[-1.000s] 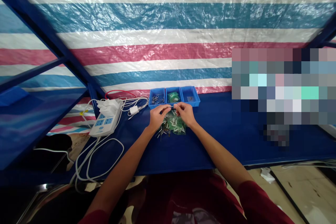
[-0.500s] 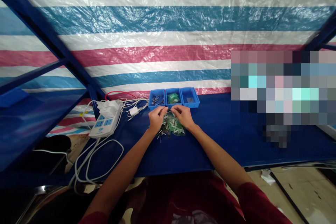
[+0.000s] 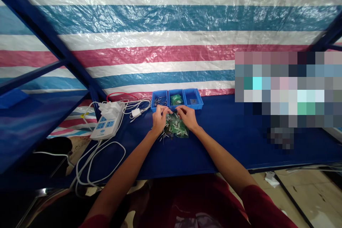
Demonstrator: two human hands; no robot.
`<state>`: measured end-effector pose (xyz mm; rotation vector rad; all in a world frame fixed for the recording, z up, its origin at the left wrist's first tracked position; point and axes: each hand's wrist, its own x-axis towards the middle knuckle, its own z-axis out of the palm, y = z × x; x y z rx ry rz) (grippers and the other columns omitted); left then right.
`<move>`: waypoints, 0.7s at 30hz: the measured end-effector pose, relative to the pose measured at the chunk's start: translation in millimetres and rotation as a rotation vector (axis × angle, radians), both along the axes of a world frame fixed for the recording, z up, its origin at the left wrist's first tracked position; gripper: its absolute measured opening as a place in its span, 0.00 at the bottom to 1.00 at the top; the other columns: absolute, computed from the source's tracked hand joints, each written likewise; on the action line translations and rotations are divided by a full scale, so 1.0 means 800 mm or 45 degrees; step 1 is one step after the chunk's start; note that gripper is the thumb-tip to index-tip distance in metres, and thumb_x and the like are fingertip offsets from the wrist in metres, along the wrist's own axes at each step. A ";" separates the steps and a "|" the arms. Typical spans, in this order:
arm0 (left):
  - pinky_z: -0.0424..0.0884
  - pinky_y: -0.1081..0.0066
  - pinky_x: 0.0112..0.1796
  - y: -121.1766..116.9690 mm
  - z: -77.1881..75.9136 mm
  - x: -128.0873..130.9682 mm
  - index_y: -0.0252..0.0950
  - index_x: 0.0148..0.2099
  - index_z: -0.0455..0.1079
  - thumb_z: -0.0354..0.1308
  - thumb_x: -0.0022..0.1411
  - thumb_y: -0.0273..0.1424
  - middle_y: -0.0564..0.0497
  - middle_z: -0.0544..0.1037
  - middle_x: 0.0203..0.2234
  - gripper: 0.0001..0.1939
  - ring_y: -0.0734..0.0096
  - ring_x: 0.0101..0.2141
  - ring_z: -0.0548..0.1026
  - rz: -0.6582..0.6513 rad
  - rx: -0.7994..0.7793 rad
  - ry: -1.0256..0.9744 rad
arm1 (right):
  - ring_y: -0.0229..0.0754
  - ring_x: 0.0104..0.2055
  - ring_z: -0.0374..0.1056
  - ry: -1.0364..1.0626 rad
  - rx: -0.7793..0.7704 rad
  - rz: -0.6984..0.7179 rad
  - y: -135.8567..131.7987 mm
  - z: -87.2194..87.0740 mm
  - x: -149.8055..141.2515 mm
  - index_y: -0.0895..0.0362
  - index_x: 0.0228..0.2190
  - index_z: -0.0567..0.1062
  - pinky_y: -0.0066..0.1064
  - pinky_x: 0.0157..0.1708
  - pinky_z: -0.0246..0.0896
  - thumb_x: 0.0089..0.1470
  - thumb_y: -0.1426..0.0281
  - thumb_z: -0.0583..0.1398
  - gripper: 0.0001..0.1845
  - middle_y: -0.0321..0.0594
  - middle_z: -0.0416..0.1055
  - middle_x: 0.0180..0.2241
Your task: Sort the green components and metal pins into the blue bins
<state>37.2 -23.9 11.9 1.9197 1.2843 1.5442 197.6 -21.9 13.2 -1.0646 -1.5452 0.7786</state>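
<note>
My left hand (image 3: 159, 118) is closed in a pinch on a thin metal pin, its fingertips just in front of the blue bins. Close to it on the right, my right hand (image 3: 188, 117) pinches a small dark piece, too small to name surely. Whether the two pieces touch cannot be made out. Below the fingers lie green-tinted plastic bags (image 3: 178, 128) with small metal parts on them. Loose metal pins (image 3: 167, 133) are scattered at the left of the bags, partly under my left hand.
A left blue bin (image 3: 153, 104) holds metal pins, a middle bin (image 3: 176, 107) a green bag, and a right bin (image 3: 197, 106) a small clear packet. A white power strip (image 3: 105, 126) with looped cables (image 3: 89, 174) lies on the left. Pixelated blocks cover the right.
Both hands stay over the pile. Their fingers have shifted slightly, the left fingertips a little higher, and a dark piece now shows between the hands where a pale one was.
</note>
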 end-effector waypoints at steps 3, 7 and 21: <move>0.72 0.69 0.39 -0.001 0.001 -0.001 0.37 0.37 0.63 0.49 0.68 0.38 0.51 0.78 0.29 0.10 0.70 0.32 0.77 0.057 0.058 0.122 | 0.37 0.19 0.64 -0.030 0.009 -0.001 -0.002 0.003 0.001 0.57 0.31 0.77 0.29 0.27 0.61 0.57 0.57 0.54 0.18 0.36 0.71 0.21; 0.71 0.68 0.42 -0.003 0.004 0.001 0.37 0.38 0.65 0.48 0.68 0.38 0.48 0.80 0.36 0.11 0.68 0.38 0.78 0.017 0.060 0.114 | 0.37 0.20 0.64 -0.073 0.014 -0.012 -0.003 0.004 0.001 0.57 0.31 0.78 0.29 0.28 0.61 0.58 0.58 0.54 0.18 0.36 0.72 0.22; 0.67 0.66 0.39 0.005 0.003 -0.004 0.38 0.50 0.74 0.44 0.71 0.36 0.47 0.76 0.30 0.19 0.65 0.34 0.70 -0.042 0.272 0.409 | 0.39 0.23 0.67 -0.043 0.060 -0.098 -0.001 0.004 0.004 0.58 0.30 0.77 0.29 0.29 0.62 0.57 0.59 0.54 0.17 0.37 0.71 0.22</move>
